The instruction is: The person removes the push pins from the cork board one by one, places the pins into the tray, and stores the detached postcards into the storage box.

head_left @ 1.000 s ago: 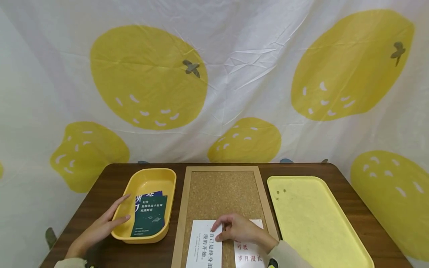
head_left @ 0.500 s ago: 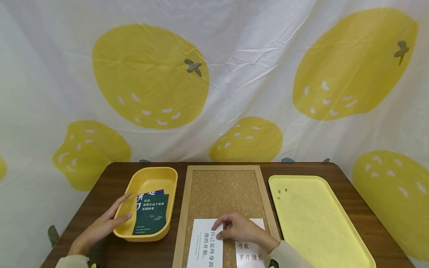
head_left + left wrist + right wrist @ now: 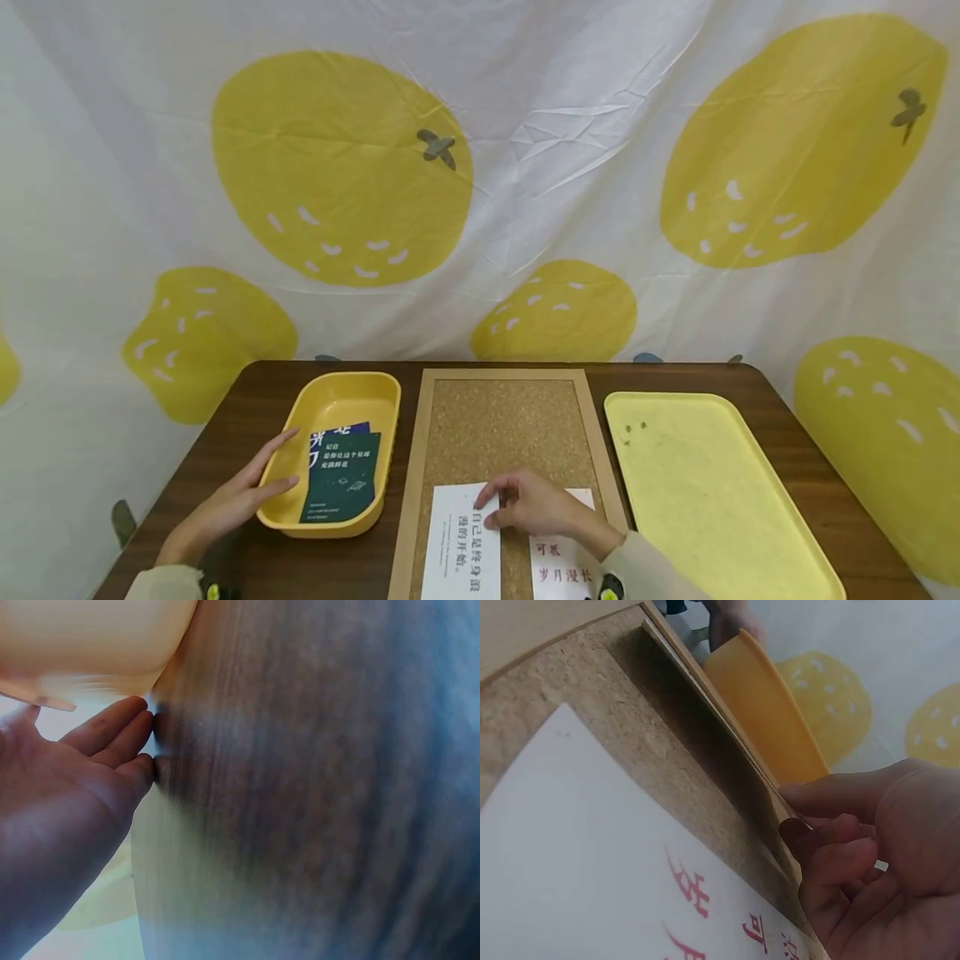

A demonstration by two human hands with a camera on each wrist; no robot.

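— Please begin from the left. What do you see there?
— Well to the left of the pinch, the left hand [image 3: 225, 504] rests at the rim of the yellow basin [image 3: 337, 404], its fingers loosely spread. In it lies a green card [image 3: 341, 487], which partly covers a purple card [image 3: 362, 428].
— How is the green one turned?
— Its long side goes from near to far, and the far end leans slightly to the right.
— And the white card with dark print [image 3: 452, 533]?
— It is over the cork board [image 3: 502, 425], mostly to the left of the right hand [image 3: 536, 504]. Its long axis points away from the near side, nearly parallel with the board, and the print runs along it. The near end is out of view.
— How is the grip?
— Narrow: thumb and fingers pinch its right edge, close to the far end. The right wrist view shows this edge raised above the cork.
— To the right of the grip?
— A red-printed card [image 3: 558, 588], partly below the wrist; farther, the pale yellow tray [image 3: 690, 475].
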